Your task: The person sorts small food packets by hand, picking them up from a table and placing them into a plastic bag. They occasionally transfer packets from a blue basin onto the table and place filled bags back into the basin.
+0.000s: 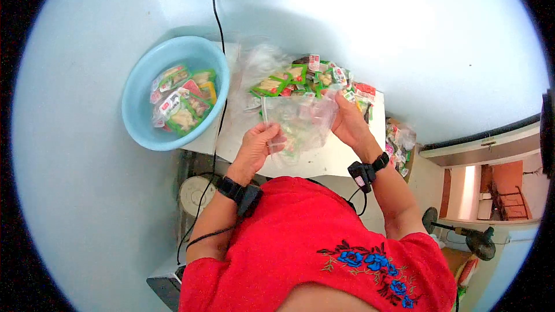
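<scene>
A clear plastic bag (306, 124) hangs between my two hands above the front of the white table (237, 138). My left hand (258, 145) pinches its left side, thumb on top. At the bag's upper right edge, the fingers of my right hand (348, 120) are closed on it. Small green and white food packets show through or behind the film; whether any are inside, I cannot tell. Just beyond the bag lies a pile of colourful food packets (295, 75), with loose clear plastic bags (263, 60) at its left.
On the left stands a blue basin (139, 110) holding several packets (185, 107). A black cable (222, 40) runs down between basin and pile. More packets (399, 138) sit low at the right of the table. Farther right is a fan (480, 244). Walls border the table.
</scene>
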Demonstrator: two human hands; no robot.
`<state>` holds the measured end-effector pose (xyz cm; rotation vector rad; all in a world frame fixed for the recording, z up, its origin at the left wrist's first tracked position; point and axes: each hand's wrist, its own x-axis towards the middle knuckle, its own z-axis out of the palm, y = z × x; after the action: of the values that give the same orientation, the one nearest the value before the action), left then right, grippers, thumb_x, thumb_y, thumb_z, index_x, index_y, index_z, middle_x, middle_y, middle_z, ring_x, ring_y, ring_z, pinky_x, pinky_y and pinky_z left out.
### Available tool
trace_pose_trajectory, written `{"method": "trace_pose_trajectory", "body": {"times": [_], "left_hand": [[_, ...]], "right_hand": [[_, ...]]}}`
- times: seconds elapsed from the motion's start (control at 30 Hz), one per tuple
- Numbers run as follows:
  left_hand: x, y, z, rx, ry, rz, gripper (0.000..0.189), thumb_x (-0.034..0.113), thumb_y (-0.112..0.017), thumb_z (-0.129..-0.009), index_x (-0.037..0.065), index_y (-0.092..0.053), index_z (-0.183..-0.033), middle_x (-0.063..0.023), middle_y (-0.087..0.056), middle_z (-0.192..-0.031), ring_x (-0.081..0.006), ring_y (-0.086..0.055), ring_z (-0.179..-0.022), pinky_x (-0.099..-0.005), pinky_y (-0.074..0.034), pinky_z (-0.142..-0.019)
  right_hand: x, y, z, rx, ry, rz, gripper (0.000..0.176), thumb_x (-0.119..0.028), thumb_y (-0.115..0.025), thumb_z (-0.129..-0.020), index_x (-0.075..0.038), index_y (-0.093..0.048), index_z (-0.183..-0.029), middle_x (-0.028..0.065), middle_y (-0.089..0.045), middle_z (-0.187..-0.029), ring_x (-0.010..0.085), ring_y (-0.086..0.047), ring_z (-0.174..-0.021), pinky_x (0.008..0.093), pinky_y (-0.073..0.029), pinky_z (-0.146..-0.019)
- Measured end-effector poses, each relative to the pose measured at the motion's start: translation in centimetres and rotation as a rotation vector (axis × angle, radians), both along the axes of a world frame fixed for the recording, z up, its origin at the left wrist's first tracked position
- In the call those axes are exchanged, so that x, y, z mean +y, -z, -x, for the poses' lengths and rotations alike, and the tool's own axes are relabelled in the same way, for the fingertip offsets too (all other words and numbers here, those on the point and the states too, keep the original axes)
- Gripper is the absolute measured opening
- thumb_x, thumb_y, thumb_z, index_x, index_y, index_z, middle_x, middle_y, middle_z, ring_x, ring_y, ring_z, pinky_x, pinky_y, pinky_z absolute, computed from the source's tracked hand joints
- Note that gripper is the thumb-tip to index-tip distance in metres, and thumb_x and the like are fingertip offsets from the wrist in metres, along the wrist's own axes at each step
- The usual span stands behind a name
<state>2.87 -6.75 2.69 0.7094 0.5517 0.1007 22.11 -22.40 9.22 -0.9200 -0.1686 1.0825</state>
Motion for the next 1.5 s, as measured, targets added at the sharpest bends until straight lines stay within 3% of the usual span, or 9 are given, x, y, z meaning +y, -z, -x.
{"method": "trace_pose_trajectory", "body": {"times": [0.2, 0.37, 0.47, 0.63, 0.73, 0.93, 1.07, 1.2, 1.5], "left_hand": [[0.4, -3.6, 1.8, -0.042, -0.302, -0.254, 0.015, 0.02, -0.062, -0.09, 0.008, -0.061, -0.098, -0.0041, -0.065, -0.088, -0.0163, -0.064, -0.08, -0.0319, -0.055, -0.071], [2.8, -4.4, 4.3, 0.065, -0.498, -0.428, 0.012, 0.02, -0.062, -0.091, 0.009, -0.063, -0.095, -0.0007, -0.066, -0.087, -0.0098, -0.059, -0.072, -0.0252, -0.049, -0.06], [2.9, -4.8, 5.2, 0.035, -0.554, -0.416, 0.011, 0.016, -0.063, -0.089, 0.005, -0.063, -0.093, -0.0032, -0.066, -0.083, -0.0094, -0.06, -0.067, -0.0231, -0.048, -0.054], [2.9, -5.2, 6.1, -0.003, -0.502, -0.505, 0.009, 0.014, -0.063, -0.089, 0.005, -0.063, -0.091, -0.0033, -0.066, -0.081, -0.0087, -0.059, -0.063, -0.0217, -0.044, -0.05], [2.8, -5.4, 6.4, 0.006, -0.471, -0.524, 0.009, 0.013, -0.062, -0.089, 0.005, -0.063, -0.09, -0.0034, -0.066, -0.08, -0.0081, -0.057, -0.061, -0.0209, -0.042, -0.049], [3.6, -4.8, 7.1, 0.065, -0.502, -0.598, 0.008, 0.012, -0.062, -0.089, 0.004, -0.062, -0.088, -0.003, -0.066, -0.079, -0.0065, -0.054, -0.058, -0.0199, -0.04, -0.047], [3.3, -4.9, 6.8, 0.037, -0.539, -0.545, 0.008, 0.012, -0.062, -0.089, 0.004, -0.062, -0.088, -0.0026, -0.066, -0.078, -0.0063, -0.054, -0.058, -0.0199, -0.04, -0.048], [3.7, -3.8, 6.4, -0.006, -0.557, -0.499, 0.008, 0.013, -0.063, -0.089, 0.004, -0.062, -0.088, -0.0025, -0.066, -0.078, -0.0066, -0.054, -0.059, -0.0198, -0.04, -0.048], [2.4, -2.6, 5.5, 0.028, -0.495, -0.575, 0.015, 0.015, -0.062, -0.09, 0.002, -0.065, -0.097, 0.0001, -0.061, -0.075, -0.0064, -0.055, -0.061, -0.0207, -0.042, -0.048]], "right_hand": [[-0.5, -0.8, 4.4, -0.318, -0.199, 0.165, 0.047, -0.015, -0.065, -0.086, -0.004, -0.045, -0.128, 0.0109, -0.06, -0.116, 0.0215, -0.062, -0.101, 0.0386, -0.055, -0.084], [-1.4, 0.4, 3.1, -0.418, -0.159, 0.286, 0.013, -0.008, -0.068, -0.082, -0.004, -0.06, -0.091, 0.0024, -0.063, -0.081, 0.0142, -0.063, -0.073, 0.0314, -0.055, -0.065], [-1.5, 0.4, 2.8, -0.393, -0.229, 0.184, 0.012, -0.01, -0.069, -0.082, -0.005, -0.061, -0.089, 0.0016, -0.063, -0.079, 0.0137, -0.063, -0.072, 0.0316, -0.056, -0.067], [-0.2, -1.7, 3.8, -0.11, -0.124, 0.023, 0.031, -0.022, -0.062, -0.09, -0.003, -0.059, -0.114, 0.0027, -0.066, -0.094, 0.0142, -0.063, -0.078, 0.0308, -0.053, -0.068], [0.1, 0.0, 2.6, -0.177, -0.225, 0.058, 0.024, -0.021, -0.063, -0.09, -0.004, -0.062, -0.107, 0.0027, -0.066, -0.092, 0.0132, -0.063, -0.076, 0.0293, -0.052, -0.066], [-0.4, 1.4, 1.5, -0.372, -0.05, 0.206, 0.017, -0.022, -0.064, -0.089, -0.005, -0.064, -0.09, 0.0, -0.062, -0.076, 0.0126, -0.061, -0.066, 0.0277, -0.052, -0.06], [0.1, -0.5, 3.9, -0.264, 0.012, 0.212, 0.025, -0.021, -0.063, -0.089, -0.004, -0.06, -0.108, 0.0064, -0.062, -0.096, 0.0146, -0.063, -0.078, 0.0289, -0.054, -0.066], [-0.7, 0.6, 5.4, -0.243, -0.26, 0.302, 0.036, -0.019, -0.069, -0.084, -0.002, -0.058, -0.114, 0.0052, -0.062, -0.101, 0.0162, -0.062, -0.089, 0.0384, -0.055, -0.076], [-2.0, 2.3, 4.2, -0.459, -0.141, 0.463, 0.019, -0.006, -0.065, -0.083, 0.001, -0.058, -0.099, 0.0096, -0.066, -0.086, 0.0177, -0.067, -0.07, 0.0303, -0.058, -0.063]]}}
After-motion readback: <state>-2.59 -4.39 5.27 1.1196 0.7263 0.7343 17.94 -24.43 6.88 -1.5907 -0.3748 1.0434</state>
